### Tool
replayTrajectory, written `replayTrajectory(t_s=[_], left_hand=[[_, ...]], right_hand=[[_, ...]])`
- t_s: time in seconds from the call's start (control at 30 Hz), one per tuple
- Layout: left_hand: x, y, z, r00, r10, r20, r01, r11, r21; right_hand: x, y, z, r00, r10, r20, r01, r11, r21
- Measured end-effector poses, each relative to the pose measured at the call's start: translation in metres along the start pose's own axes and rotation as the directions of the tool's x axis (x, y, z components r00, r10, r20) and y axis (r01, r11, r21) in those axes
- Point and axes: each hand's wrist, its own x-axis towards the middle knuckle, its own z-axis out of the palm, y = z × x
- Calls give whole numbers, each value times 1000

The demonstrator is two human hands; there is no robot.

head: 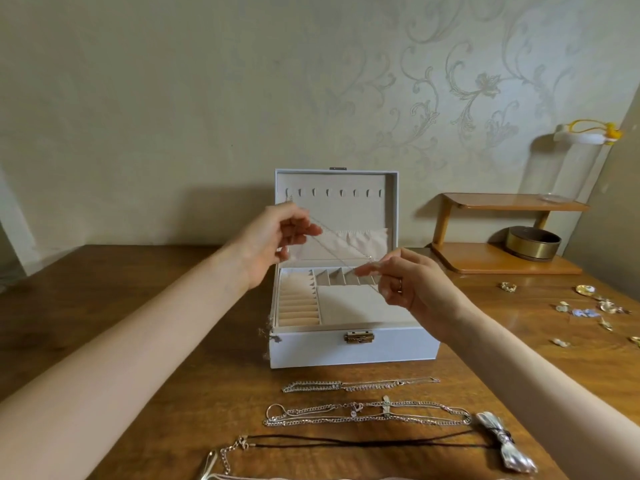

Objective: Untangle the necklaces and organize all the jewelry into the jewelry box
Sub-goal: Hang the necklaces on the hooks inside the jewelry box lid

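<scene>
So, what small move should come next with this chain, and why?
Probably slip the chain over a lid hook: the left hand and right hand pinch it stretched before the open box, and the left hand sits just under the hooks.

text: none legible | labels: none | brands: none | numbers: none | signs: none

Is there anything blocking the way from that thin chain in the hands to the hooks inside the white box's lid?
Nothing visible does. The thin silver chain, pinched between the left hand and right hand, stretches in front of the lid of the open white jewelry box; the row of hooks above it is uncovered.
</scene>
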Motion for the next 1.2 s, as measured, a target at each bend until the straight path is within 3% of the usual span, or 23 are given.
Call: replayTrajectory(t_s=[0.33, 0.47, 0.57, 0.73, 0.83, 0.9, 0.97, 1.1, 1.2], left_hand=[[29, 24, -4, 996, 62, -68, -60, 998, 36], [41, 25, -6, 998, 29, -59, -25, 998, 63], [46, 24, -6, 998, 12, -58, -7, 997, 80], [53, 23, -7, 997, -9, -74, 14, 997, 73], [56, 21, -8, 998, -5, -68, 10, 996, 86], [58, 20, -9, 998, 21, -58, -14, 992, 125], [61, 19, -9, 998, 59, -31, -51, 975, 214], [67, 17, -5, 993, 76, 85, -104, 907, 407], [72, 12, -1, 979, -2, 206, -98, 875, 474]], right_hand=[[13, 22, -11, 985, 116, -128, -134, 981, -140], [21, 28, -18, 979, 93, -183, -158, 912, -378], [29, 33, -20, 982, 42, -183, -153, 741, -654], [37, 32, -23, 997, -32, -66, -55, 267, -962], [40, 32, -23, 999, -36, -15, -8, 194, -981], [42, 30, -24, 1000, -25, -2, 5, 279, -960], [43, 27, -24, 999, -43, 8, 26, 440, -897], [55, 12, -15, 955, -294, 22, 199, 587, -785], [73, -10, 0, 962, -269, 35, 257, 860, -441]])
